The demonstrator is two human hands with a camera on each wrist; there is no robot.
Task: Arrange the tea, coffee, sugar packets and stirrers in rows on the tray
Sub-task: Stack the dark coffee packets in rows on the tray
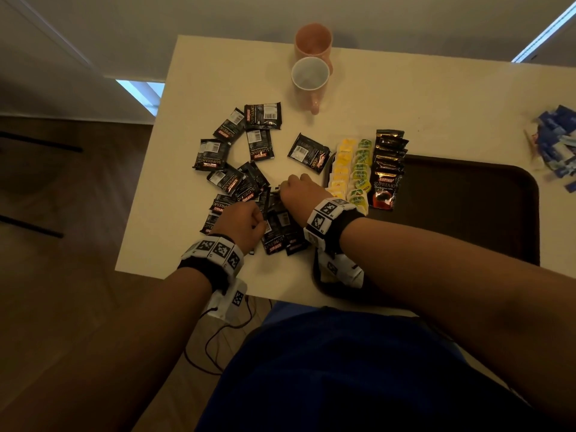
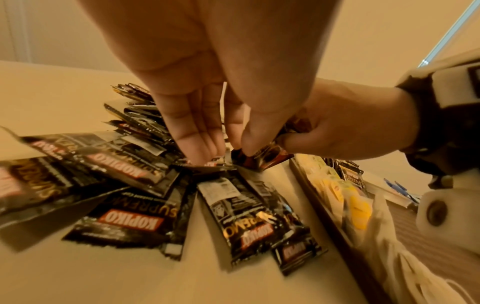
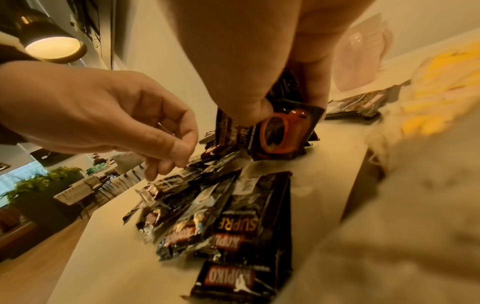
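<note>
We see two bare hands meeting over a loose heap of black foil coffee sachets [image 1: 237, 182] spread across the left half of the cream rectangular table [image 1: 405, 98], near its front edge. The right hand [image 1: 294, 190] has its thumb and fingers clamped on one upright black coffee sachet printed with an orange cup [image 3: 283, 133], its lower edge touching the tabletop beside the heap. The left hand [image 1: 241, 221] hovers just above the heap with fingers loosely curled and thumb close to forefinger; we cannot tell whether it grips anything. A dark brown plastic tray [image 1: 467, 198] lies along the table's front edge, right of the heap. Along the tray's left edge run three rows: yellow tea bag packets [image 1: 341, 166] outermost, green tea bag packets [image 1: 361, 169] next, and overlapping black coffee sachets [image 1: 388, 169] beside them. A scatter of blue and white sugar packets [image 1: 558, 148] sits at the table's right edge, well apart from the tray's rows. Two pink ceramic mugs [image 1: 311, 67] stand touching near the table's far edge.
</note>
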